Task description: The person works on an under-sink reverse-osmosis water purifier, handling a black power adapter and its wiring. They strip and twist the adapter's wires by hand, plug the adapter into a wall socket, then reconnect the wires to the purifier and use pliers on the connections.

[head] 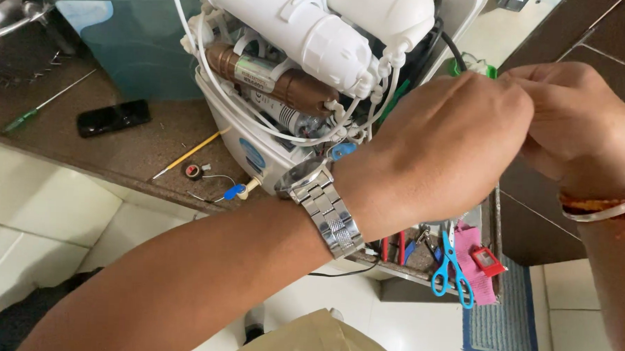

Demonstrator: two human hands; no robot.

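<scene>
An opened water purifier point(258, 149) lies on a brown counter, with white filter housings point(317, 30), a brown cylinder point(288, 85) and several thin white tubes point(212, 75) exposed. My left hand point(445, 145), with a steel watch point(325, 203) on the wrist, reaches across in front of the unit with fingers curled. My right hand point(577, 122), wearing an orange thread and a bangle, meets it at the fingertips to the right of the purifier. Both hands pinch at something small that is hidden behind my left hand.
On the counter lie a black phone point(114, 117), a green-handled screwdriver point(31, 114), a yellow-handled tool point(188, 154) and small blue fittings point(234, 191). A tray below my hands holds blue scissors point(451, 270), pliers and a red item. A blue mat point(504, 327) lies on the tiled floor.
</scene>
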